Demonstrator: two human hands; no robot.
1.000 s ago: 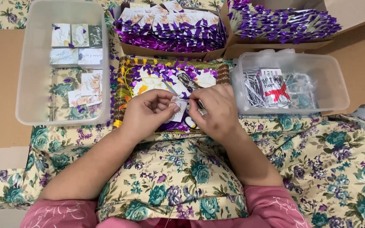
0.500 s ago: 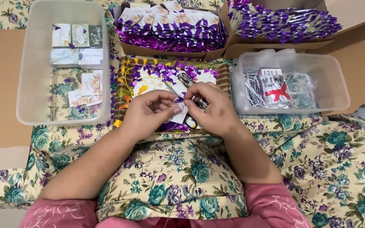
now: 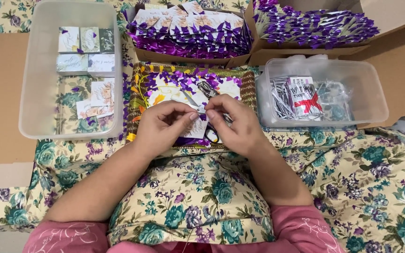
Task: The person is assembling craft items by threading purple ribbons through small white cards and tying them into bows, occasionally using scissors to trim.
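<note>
Together — left hand [image 3: 165,125], right hand [image 3: 234,125], white card [image 3: 198,127].

- Short pink fabric sleeves [image 3: 66,236] with a faint white line pattern cover both upper arms.
- Bare forearms run from the sleeves.
- Left hand [image 3: 162,126] and right hand [image 3: 237,124] wear no gloves.
</note>
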